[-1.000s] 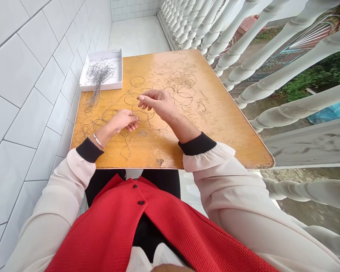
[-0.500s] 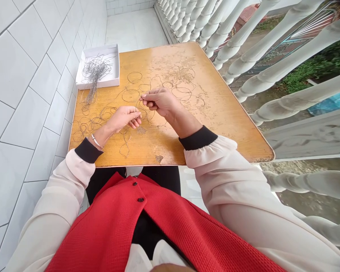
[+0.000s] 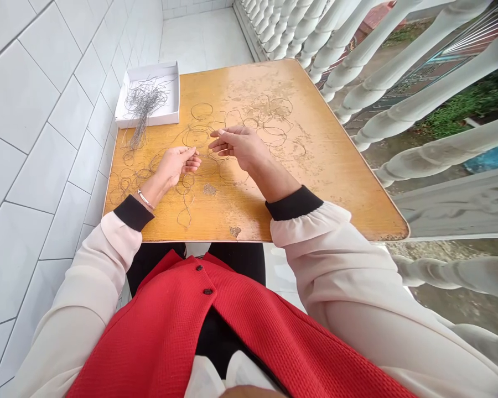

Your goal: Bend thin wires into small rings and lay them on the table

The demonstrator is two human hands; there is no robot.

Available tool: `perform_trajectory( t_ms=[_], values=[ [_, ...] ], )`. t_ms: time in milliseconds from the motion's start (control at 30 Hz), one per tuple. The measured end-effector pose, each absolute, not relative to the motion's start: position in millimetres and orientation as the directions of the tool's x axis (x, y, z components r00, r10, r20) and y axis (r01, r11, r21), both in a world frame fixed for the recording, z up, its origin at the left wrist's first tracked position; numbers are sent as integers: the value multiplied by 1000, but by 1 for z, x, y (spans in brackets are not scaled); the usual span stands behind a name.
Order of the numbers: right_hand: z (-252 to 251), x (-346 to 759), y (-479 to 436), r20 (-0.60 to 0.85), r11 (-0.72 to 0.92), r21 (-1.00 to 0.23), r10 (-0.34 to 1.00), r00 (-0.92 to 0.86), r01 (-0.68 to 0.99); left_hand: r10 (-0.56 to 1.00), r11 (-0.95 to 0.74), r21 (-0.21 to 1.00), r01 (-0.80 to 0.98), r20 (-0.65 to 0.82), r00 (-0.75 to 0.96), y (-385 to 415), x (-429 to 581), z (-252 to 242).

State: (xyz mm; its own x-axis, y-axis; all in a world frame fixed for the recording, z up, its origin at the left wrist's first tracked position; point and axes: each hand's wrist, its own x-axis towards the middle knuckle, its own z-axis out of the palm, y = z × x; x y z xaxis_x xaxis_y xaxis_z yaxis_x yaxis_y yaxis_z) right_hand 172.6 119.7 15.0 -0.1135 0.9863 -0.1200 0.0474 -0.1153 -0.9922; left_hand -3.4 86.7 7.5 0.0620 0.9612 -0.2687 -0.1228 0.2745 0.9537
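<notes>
Remote tally; I lay the clock on the tabletop. One table (image 3: 323, 182). One white box (image 3: 166, 117) at ten, one wire bundle (image 3: 145, 102) there too. Left hand (image 3: 176, 165) at nine, right hand (image 3: 238, 146) near centre: two. Two worn chips (image 3: 209, 189), eight and seven. Two black cuffs (image 3: 294, 203). Two buttons (image 3: 207, 291) beyond seven. Wire loops (image 3: 201, 103), eight round to one: many, too overlapped to count.

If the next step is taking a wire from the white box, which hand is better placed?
Probably the left hand: it is nearer to the white box and the wires hanging over its edge. Its fingers look pinched, perhaps on a wire; the right hand looks more open but is farther.
</notes>
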Motion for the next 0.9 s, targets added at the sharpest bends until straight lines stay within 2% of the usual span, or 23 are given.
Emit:
perform_trajectory(
  t_ms=[200, 433, 633, 767, 900],
  values=[
    [12, 168, 115, -152, -139, -987, 971, -183, 80, 967, 251, 952, -173, -254, 7, 87, -4, 7],
    [6, 162, 117, -214, -229, -971, 957, -194, -62, 970, 241, 957, -165, -244, 2, 88, -1, 3],
    [10, 163, 116, -271, -296, -948, 943, -192, -114, 966, 252, 954, -164, -259, -16, 88, 1, 3],
    [9, 163, 115, -226, -235, -971, 964, -138, -48, 959, 284, 948, -147, -283, 24, 89, 0, -1],
    [11, 161, 126, -130, -123, -982, 991, -37, 140, 952, 306, 945, -116, -303, 42, 94, -4, -3]
  ],
)
